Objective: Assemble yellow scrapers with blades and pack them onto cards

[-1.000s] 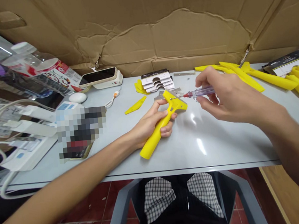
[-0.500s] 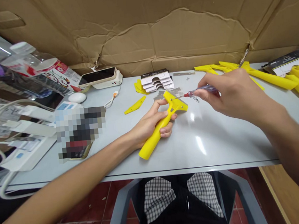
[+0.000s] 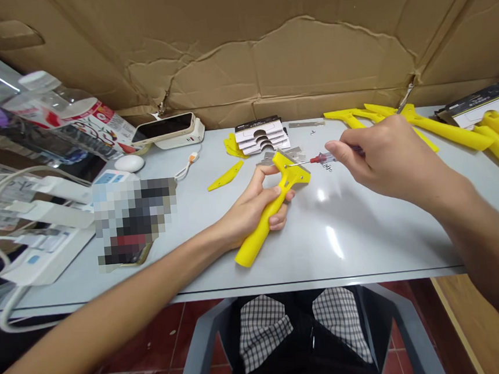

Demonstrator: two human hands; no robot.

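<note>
My left hand (image 3: 262,203) is closed round the neck of a yellow scraper (image 3: 260,232), its handle pointing down toward me and its wide head up and to the right. In my right hand (image 3: 372,150) is a screwdriver (image 3: 328,157) with a clear handle and a red collar. Its tip meets a screw on the left side of the scraper's head; a second screw shows on the right side. Behind the head lie metal blades (image 3: 294,154). Small screws (image 3: 326,167) are scattered under the screwdriver.
A loose yellow cover piece (image 3: 226,175) and stacked blade boxes (image 3: 259,135) lie behind my left hand. More yellow scrapers (image 3: 449,129) are at the right. Phones, a power strip (image 3: 49,251) with cables, and bottles (image 3: 81,117) crowd the left. Cardboard (image 3: 220,50) stands behind.
My right hand has shifted its grip on the screwdriver, with the fingers farther back and more of the shaft showing. The scraper has turned very slightly in my left hand.
</note>
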